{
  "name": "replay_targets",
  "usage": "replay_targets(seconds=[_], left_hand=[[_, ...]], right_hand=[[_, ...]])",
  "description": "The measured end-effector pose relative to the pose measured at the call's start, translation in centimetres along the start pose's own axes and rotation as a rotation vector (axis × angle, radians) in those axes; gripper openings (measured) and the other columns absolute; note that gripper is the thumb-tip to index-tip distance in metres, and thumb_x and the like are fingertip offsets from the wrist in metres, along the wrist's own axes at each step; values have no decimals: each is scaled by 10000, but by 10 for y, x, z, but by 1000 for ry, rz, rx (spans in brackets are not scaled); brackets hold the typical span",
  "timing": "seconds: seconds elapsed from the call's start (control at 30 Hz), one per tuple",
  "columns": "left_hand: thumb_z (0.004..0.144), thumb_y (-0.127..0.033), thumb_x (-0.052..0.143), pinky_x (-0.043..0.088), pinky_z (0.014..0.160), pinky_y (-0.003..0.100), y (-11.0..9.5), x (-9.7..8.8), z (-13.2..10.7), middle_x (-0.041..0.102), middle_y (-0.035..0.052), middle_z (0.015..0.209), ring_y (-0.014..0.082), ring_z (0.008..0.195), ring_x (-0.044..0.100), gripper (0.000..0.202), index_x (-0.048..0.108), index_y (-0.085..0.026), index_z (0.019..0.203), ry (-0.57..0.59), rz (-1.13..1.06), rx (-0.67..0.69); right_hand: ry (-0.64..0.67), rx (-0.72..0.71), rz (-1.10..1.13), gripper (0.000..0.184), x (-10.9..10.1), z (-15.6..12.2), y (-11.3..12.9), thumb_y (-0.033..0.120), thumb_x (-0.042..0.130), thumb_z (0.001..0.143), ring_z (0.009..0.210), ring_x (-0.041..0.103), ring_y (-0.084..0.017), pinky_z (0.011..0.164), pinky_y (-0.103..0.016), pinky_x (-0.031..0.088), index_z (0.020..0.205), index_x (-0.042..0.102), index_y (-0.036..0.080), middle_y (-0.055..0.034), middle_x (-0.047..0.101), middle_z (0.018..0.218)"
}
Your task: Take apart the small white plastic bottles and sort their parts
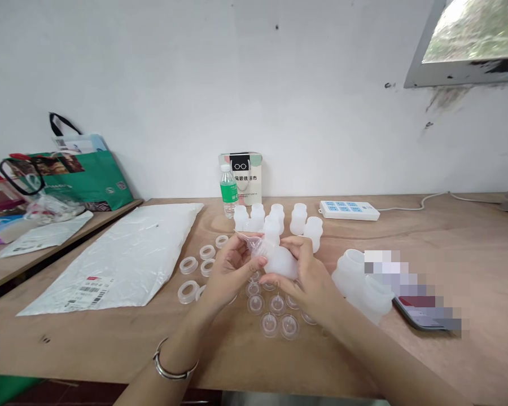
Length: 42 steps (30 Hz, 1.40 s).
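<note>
Over the middle of the wooden table [469, 265] my right hand [309, 279] is closed round a small translucent white bottle [281, 261] lying on its side. My left hand [228, 265] pinches a clear silicone nipple [257, 246] at the bottle's mouth. Below my hands lie several clear nipples [279, 324] on the table. Several white rings [189, 265] lie to the left. Several upright white bottles [298, 219] stand behind my hands.
A white plastic mailer bag [122, 256] lies at the left. A water bottle [228, 192] and a card box [248, 175] stand by the wall, a power strip [349, 210] to the right. Two bottles [358, 282] lie beside a phone [419, 313]. Bags [80, 172] sit far left.
</note>
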<state>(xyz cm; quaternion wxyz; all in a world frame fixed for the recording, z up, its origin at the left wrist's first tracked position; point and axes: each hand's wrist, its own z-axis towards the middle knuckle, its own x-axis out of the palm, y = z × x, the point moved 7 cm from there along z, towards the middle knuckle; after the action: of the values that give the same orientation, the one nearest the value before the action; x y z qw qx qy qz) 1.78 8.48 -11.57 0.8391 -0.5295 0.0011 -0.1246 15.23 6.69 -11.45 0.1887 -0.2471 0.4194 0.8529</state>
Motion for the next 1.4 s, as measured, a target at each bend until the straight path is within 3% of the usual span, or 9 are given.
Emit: replay_targets(seconds=[0.27,0.4,0.57,0.7,0.9,1.03,1.17,1.33,1.4], left_hand=[[607,-307,798,413,598,220,10,-8,2,519,-44,665,94,631,487,345,491,-171,684,-61,51,-92],[632,-262,789,439,672,242,8,-5,1,588,-7,786,123,743,540,282,588,-175,811,11,17,-134],[719,-355,722,464,795,303,10,7,-5,641,53,1028,200,933,585,407,628,-227,1094,214,-182,-191],[698,-515,706,469,773,298,15,5,-4,601,75,1155,237,1003,569,513,615,-226,1111,181,-184,-172],[700,-505,712,405,921,358,19,-14,6,517,96,1290,270,1186,472,593,521,-231,1190,-34,-147,-154],[638,-623,697,406,933,402,17,-13,8,511,123,1295,309,1208,455,730,495,-219,1212,8,-106,-87],[778,-555,604,396,929,383,20,-22,7,516,103,1286,275,1191,466,523,507,-223,1171,-101,9,-95],[702,-651,613,439,773,324,19,-8,5,532,108,1248,275,1101,510,639,523,-217,1163,71,70,-78],[784,-586,570,427,790,307,18,-15,6,533,87,1236,235,1086,507,510,527,-227,1143,-20,88,-71]], right_hand=[[-176,-299,-300,406,7,-3,15,568,395,901,684,691,-284,522,-352,479,979,420,171,-137,669,826],[-17,-15,-94,474,9,2,-2,636,521,797,698,658,-283,550,-365,468,936,396,201,-93,643,810],[128,236,676,459,25,-2,-10,565,628,761,783,597,-168,617,-287,469,918,324,259,-19,591,961],[220,404,1014,557,42,-4,-14,603,692,675,618,568,-115,509,-232,433,903,310,268,32,582,856],[195,480,1119,639,41,-3,-22,696,676,607,499,577,-126,472,-258,452,916,303,278,55,604,730],[218,486,1127,643,42,-4,-20,698,678,603,483,585,-140,450,-252,433,930,311,283,67,593,678],[184,489,1152,685,41,-5,-18,734,664,575,449,574,-136,450,-261,441,941,300,283,75,582,654],[222,509,1155,686,43,-7,-19,722,681,569,452,567,-125,428,-242,419,937,299,286,65,602,687],[208,518,1171,685,43,-7,-20,733,666,575,476,593,-144,435,-256,427,950,300,292,53,615,713]])
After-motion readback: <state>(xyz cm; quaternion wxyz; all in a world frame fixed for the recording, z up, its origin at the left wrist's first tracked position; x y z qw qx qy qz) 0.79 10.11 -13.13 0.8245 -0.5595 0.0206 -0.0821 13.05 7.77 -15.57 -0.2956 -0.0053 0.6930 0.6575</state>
